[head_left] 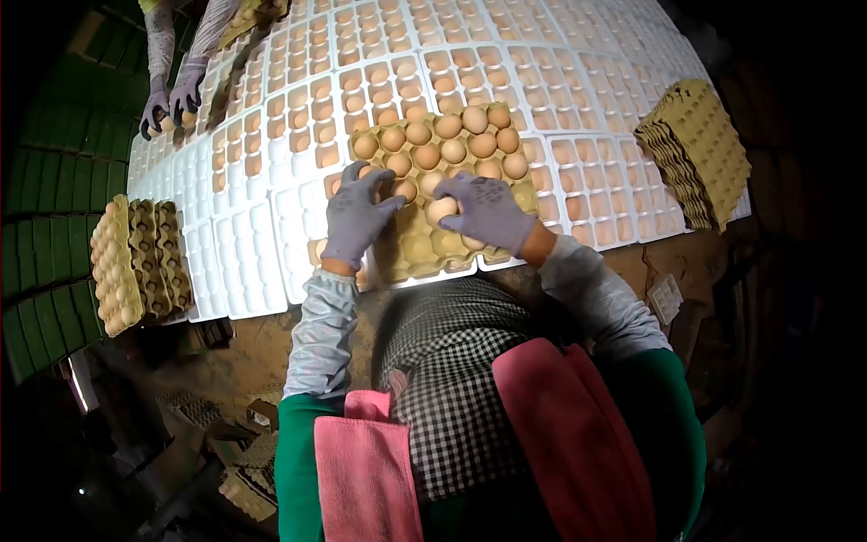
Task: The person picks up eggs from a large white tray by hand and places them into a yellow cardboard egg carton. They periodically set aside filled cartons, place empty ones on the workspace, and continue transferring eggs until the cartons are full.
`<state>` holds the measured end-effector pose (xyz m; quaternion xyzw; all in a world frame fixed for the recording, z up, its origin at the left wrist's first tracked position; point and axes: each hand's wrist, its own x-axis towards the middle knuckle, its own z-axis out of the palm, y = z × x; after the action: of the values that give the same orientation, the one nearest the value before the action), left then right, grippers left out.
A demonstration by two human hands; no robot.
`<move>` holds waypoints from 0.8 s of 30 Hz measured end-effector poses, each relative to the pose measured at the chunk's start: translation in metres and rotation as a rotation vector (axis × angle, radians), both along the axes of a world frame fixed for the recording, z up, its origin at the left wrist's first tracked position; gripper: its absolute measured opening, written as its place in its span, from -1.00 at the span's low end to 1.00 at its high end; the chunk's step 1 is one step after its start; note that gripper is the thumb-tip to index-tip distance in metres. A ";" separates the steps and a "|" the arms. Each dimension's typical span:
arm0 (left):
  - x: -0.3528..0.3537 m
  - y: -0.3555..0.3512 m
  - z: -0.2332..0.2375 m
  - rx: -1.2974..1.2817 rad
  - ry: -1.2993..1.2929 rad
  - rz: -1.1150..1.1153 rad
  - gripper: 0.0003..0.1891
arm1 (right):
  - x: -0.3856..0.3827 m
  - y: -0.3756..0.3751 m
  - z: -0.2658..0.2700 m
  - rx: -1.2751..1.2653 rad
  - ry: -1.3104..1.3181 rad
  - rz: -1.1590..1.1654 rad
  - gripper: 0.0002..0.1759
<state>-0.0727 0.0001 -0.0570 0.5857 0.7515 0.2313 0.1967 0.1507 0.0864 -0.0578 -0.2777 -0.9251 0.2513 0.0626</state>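
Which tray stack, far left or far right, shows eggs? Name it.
The far-left stack: eggs cover its top, while the far-right stack shows none.

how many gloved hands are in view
4: the wearer's left hand and right hand at the egg tray, plus another person's one hand and other hand, upper left.

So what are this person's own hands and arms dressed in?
The left hand and right hand wear greyish-purple gloves; the right one shows dark print across its back. Pale grey, faintly speckled oversleeves cover the forearms, with plain green sleeves higher up.
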 end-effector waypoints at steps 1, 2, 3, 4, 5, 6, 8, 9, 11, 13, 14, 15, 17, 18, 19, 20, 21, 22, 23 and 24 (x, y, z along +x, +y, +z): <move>0.016 0.005 0.008 -0.149 0.230 0.001 -0.51 | 0.018 0.006 0.017 -0.344 0.232 -0.114 -0.62; 0.024 0.010 0.001 -0.227 0.300 -0.022 -0.51 | 0.037 0.005 0.034 -0.656 0.359 -0.292 -0.59; 0.029 0.015 -0.012 -0.307 0.369 -0.027 -0.50 | 0.056 0.002 0.045 -0.969 0.476 -0.457 -0.56; 0.031 0.016 -0.034 -0.265 0.408 -0.001 -0.49 | 0.068 0.002 0.039 -0.931 0.415 -0.434 -0.54; 0.032 0.014 -0.038 -0.201 0.387 0.016 -0.52 | 0.071 0.001 0.029 -0.903 0.369 -0.399 -0.51; 0.030 0.009 -0.033 -0.114 0.308 0.034 -0.51 | 0.067 -0.005 0.022 -0.930 0.378 -0.355 -0.51; 0.029 -0.003 -0.025 -0.026 0.082 0.152 -0.52 | 0.051 -0.022 0.011 0.051 -0.041 -0.126 -0.44; 0.025 -0.012 -0.023 0.076 -0.083 0.236 -0.53 | 0.041 -0.031 0.007 0.045 -0.022 -0.099 -0.44; 0.009 -0.039 -0.016 0.178 -0.161 0.373 -0.52 | 0.027 -0.043 -0.002 0.310 -0.282 -0.049 -0.44; -0.012 -0.072 -0.010 0.251 -0.153 0.565 -0.51 | 0.026 -0.041 -0.004 0.332 -0.287 -0.034 -0.48; -0.029 -0.092 -0.011 0.227 -0.139 0.618 -0.50 | 0.028 -0.038 0.006 0.231 -0.283 -0.044 -0.48; -0.043 -0.105 -0.005 0.157 -0.136 0.688 -0.50 | 0.027 -0.034 0.018 0.134 -0.279 -0.055 -0.47; -0.070 -0.125 -0.013 -0.017 0.012 0.734 -0.55 | 0.016 -0.028 0.034 0.020 -0.289 -0.094 -0.48; -0.083 -0.131 -0.019 -0.121 0.033 0.649 -0.57 | 0.005 -0.028 0.037 -0.089 -0.159 -0.129 -0.50; -0.093 -0.136 -0.028 -0.222 0.052 0.557 -0.59 | -0.007 -0.029 0.042 -0.196 -0.029 -0.169 -0.51; -0.099 -0.141 -0.036 -0.219 0.041 0.555 -0.59 | -0.034 -0.035 0.049 -0.178 0.036 -0.116 -0.53; -0.102 -0.148 -0.043 -0.087 0.025 0.538 -0.61 | -0.065 -0.038 0.046 -0.165 0.095 -0.033 -0.52; -0.101 -0.158 -0.047 0.039 0.006 0.519 -0.62 | -0.095 -0.042 0.038 -0.158 0.150 0.048 -0.52; -0.098 -0.163 -0.043 0.039 -0.008 0.512 -0.62 | -0.125 -0.047 0.029 -0.262 0.138 0.029 -0.49; -0.092 -0.167 -0.034 -0.010 -0.047 0.465 -0.62 | -0.152 -0.050 0.017 -0.198 0.164 0.055 -0.46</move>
<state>-0.1652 -0.1664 -0.0910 0.3904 0.8626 0.2803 0.1582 -0.0017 0.0361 -0.0407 -0.2354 -0.8949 0.3648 0.1033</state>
